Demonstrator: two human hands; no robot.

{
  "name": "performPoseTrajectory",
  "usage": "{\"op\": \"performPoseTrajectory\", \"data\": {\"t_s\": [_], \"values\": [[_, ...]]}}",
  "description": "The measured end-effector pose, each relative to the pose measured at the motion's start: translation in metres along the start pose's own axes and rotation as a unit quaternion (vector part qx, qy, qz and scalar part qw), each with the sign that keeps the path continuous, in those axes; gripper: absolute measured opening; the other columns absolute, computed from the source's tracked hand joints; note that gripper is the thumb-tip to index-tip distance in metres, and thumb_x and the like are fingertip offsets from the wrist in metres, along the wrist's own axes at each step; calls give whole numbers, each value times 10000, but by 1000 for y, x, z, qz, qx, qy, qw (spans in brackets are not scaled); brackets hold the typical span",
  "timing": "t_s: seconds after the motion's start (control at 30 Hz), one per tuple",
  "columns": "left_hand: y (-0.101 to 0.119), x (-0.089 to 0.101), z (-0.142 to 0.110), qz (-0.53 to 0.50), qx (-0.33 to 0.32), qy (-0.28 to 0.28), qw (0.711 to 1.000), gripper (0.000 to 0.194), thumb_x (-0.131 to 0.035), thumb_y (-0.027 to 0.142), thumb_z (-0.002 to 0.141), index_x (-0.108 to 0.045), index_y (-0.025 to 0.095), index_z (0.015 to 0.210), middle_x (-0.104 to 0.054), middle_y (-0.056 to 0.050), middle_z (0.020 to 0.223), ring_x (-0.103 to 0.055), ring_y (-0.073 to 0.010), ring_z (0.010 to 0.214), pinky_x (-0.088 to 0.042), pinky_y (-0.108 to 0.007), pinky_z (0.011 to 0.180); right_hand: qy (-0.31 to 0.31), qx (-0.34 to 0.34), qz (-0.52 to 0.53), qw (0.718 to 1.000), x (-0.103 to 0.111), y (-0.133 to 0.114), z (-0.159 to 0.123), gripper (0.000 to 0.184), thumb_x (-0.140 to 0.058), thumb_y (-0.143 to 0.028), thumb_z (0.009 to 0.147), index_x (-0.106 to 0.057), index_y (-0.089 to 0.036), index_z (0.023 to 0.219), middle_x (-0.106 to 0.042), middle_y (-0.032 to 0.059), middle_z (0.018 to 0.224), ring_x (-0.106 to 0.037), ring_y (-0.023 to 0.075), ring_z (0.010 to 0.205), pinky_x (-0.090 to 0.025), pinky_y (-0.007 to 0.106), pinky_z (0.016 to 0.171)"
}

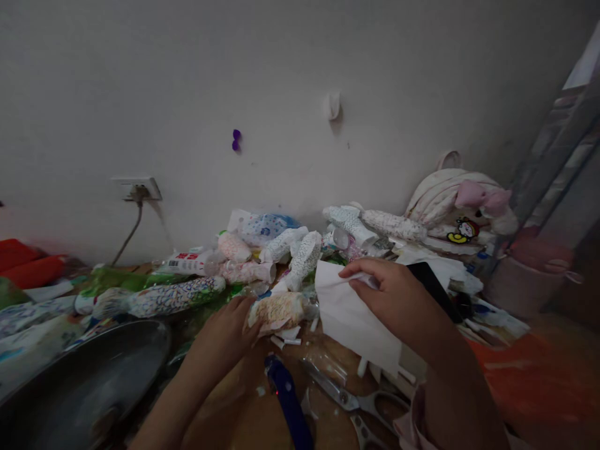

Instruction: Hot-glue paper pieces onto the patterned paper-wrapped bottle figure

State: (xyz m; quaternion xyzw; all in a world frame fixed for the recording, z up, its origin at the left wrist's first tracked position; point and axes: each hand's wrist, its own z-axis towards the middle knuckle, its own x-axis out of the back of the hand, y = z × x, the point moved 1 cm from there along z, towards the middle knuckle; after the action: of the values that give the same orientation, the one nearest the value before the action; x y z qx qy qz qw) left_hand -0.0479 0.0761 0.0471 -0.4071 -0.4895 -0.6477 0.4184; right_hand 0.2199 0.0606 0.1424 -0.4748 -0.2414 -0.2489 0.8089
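Observation:
My right hand (382, 290) pinches the top edge of a white paper sheet (354, 319) between thumb and fingers, and the sheet hangs down over the table. My left hand (234, 328) is curled round the left end of a beige, rough-textured bottle-shaped piece (284, 308); its fingertips are partly hidden. Just below lies a dark blue glue gun (288, 400) with a small red light. Metal scissors (344, 395) rest to its right, beside a clear plastic scrap (328, 362). Small white strips (285, 341) lie near the beige piece.
Several scale-covered bottle-shaped pieces (175, 297) are heaped along the wall. A dark round pan (94, 375) stands at front left. At the right are a white backpack (457, 206), a black flat object (434, 290) and orange plastic (539, 375). A cord hangs from a wall socket (137, 189).

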Motion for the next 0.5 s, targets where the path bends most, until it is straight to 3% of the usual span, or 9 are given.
{"op": "performPoseTrajectory", "data": {"t_s": [0.1,0.2,0.23,0.3,0.4,0.43,0.5], "values": [[25,16,-8,-153,-15,48,987,432,-457,468,831,-587,176,1121,-634,-138,1153,-587,-299,1076,-437,-462,953,-10,32,43,999,-1,-7,-3,225,-526,-114,794,-705,-236,855,-714,29,916,-651,183,853,-494,292,752],[53,28,-17,-368,-5,66,928,667,-668,495,661,-511,187,1232,-628,-139,1178,-598,-300,1049,-495,-432,873,-73,84,107,988,-1,-18,-8,192,-559,-126,803,-705,-243,846,-702,0,856,-642,149,810,-490,239,716],[60,30,-20,-434,-12,45,900,746,-730,474,589,-506,199,1246,-641,-129,1165,-613,-300,1017,-514,-417,838,-89,100,126,983,-2,-21,-11,182,-566,-131,808,-704,-244,845,-698,-8,843,-639,138,798,-487,225,708],[71,31,-26,-522,0,-18,853,614,-747,444,593,-595,211,1141,-696,-93,1052,-648,-281,920,-539,-384,761,-99,122,147,977,-3,-27,-15,173,-563,-138,826,-698,-244,845,-693,-15,846,-638,124,798,-485,209,709],[75,30,-35,-591,59,-73,801,394,-716,467,656,-687,194,938,-725,-55,804,-673,-248,728,-547,-337,621,-64,137,133,980,-4,-32,-22,177,-552,-151,841,-684,-257,893,-689,-14,886,-640,132,828,-494,219,736],[73,31,-36,-609,83,-58,787,401,-718,483,652,-690,189,923,-720,-50,763,-671,-240,686,-542,-322,583,-38,137,119,983,-4,-34,-25,184,-557,-164,840,-675,-266,938,-687,-8,925,-640,145,861,-499,234,759],[68,34,-37,-639,121,29,759,450,-731,504,636,-674,197,959,-723,-42,791,-671,-226,694,-538,-292,570,38,128,79,988,1,-39,-32,232,-570,-207,840,-642,-286,1047,-672,13,1041,-626,184,965,-499,278,825]]}}
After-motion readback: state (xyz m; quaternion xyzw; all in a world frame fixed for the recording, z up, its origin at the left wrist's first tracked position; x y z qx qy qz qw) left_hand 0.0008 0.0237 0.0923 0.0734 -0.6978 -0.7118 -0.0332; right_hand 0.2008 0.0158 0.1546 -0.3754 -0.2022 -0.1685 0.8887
